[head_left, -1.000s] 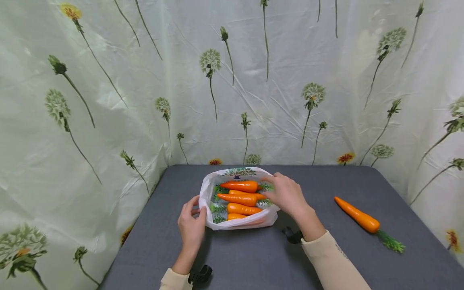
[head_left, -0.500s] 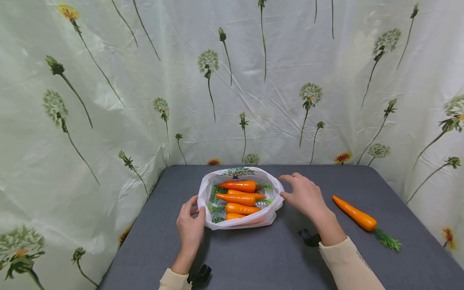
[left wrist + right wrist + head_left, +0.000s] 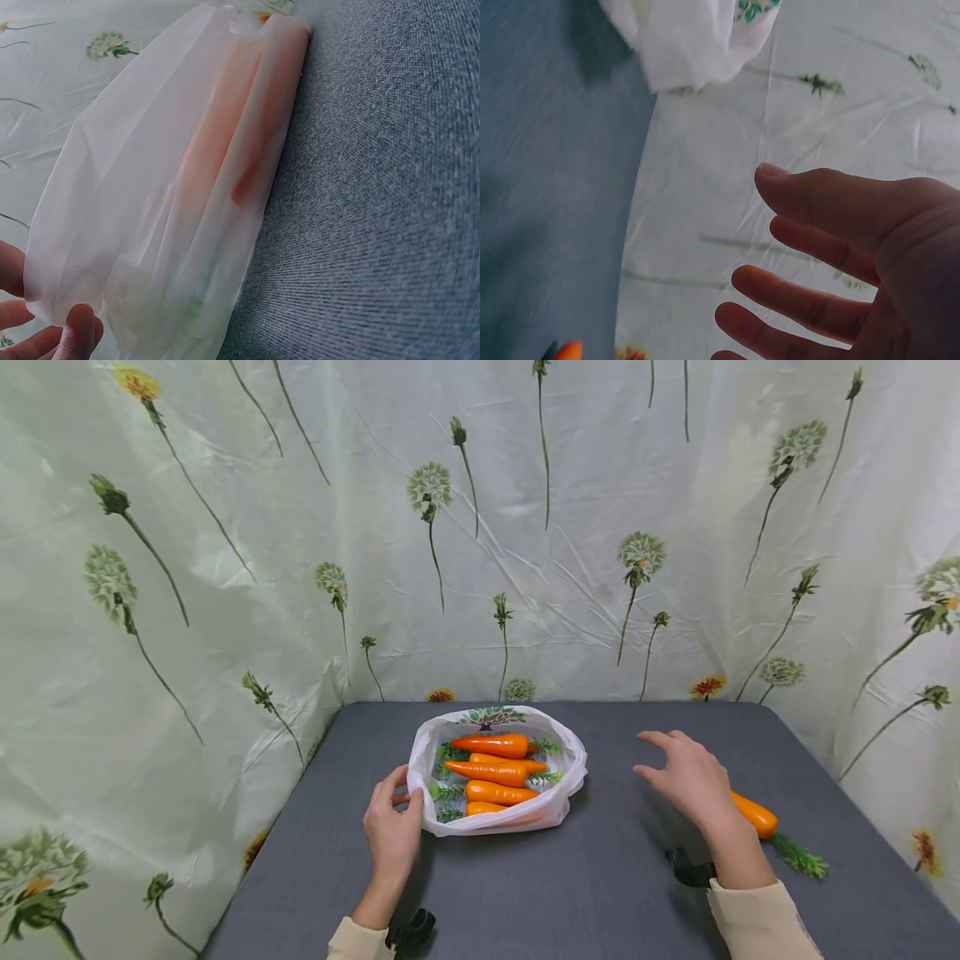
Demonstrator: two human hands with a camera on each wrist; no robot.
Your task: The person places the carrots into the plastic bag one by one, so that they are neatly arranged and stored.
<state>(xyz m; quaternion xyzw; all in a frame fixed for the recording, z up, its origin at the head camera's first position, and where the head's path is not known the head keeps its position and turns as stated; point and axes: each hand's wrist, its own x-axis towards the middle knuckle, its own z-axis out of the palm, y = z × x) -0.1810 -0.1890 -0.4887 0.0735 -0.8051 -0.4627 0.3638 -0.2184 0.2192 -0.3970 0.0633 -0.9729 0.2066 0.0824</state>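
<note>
A white plastic bag [image 3: 498, 827] with a tree print lies with its mouth spread wide on the table. Several orange carrots [image 3: 498, 792] with green tops are inside it. My left hand [image 3: 393, 827] holds the bag's left rim between thumb and fingers; in the left wrist view the fingertips [image 3: 79, 326] are at the edge of the thin plastic. To the right of the bag, my right hand [image 3: 693, 785] hovers over the table, fingers spread and holding nothing. A single carrot [image 3: 757, 817] lies beyond it, its tip hidden behind the hand.
The dark grey table [image 3: 555, 893] reaches back to a pale curtain [image 3: 562, 568] printed with dandelions, which also hangs along both sides. Black straps [image 3: 690, 870] sit on both wrists.
My right hand has moved out from over the bag's mouth to the right, towards the single carrot, and now partly covers it. My left hand has stayed at the bag's rim.
</note>
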